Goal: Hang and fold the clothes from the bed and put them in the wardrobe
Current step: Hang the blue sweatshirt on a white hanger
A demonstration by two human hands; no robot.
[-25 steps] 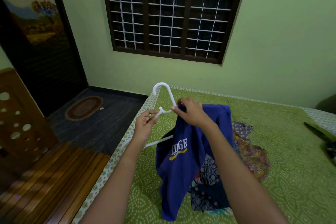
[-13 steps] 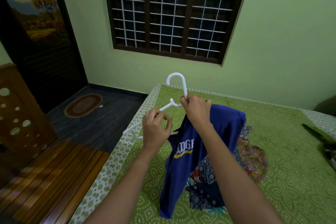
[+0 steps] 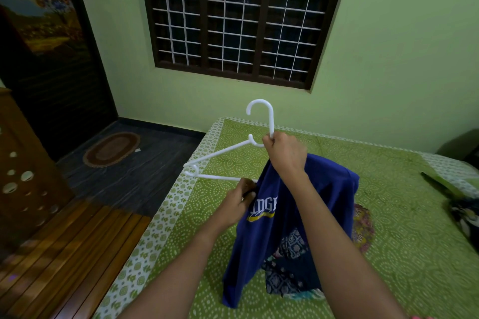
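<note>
Hanger count is one: a white plastic clothes hanger (image 3: 271,122), held up over the bed's green patterned sheet (image 3: 401,241), with one blue T-shirt with white lettering (image 3: 321,202) hanging from it in front of one heap of dark patterned clothes (image 3: 290,277). Two hands are up: the right hand (image 3: 285,154) has its fingers curled tight round the hanger's neck just below the hook, the shirt's top bunched under it. The left hand (image 3: 238,201), lower, has its fingers narrowly closed, pinching the shirt's edge beside the hanger's bottom bar.
</note>
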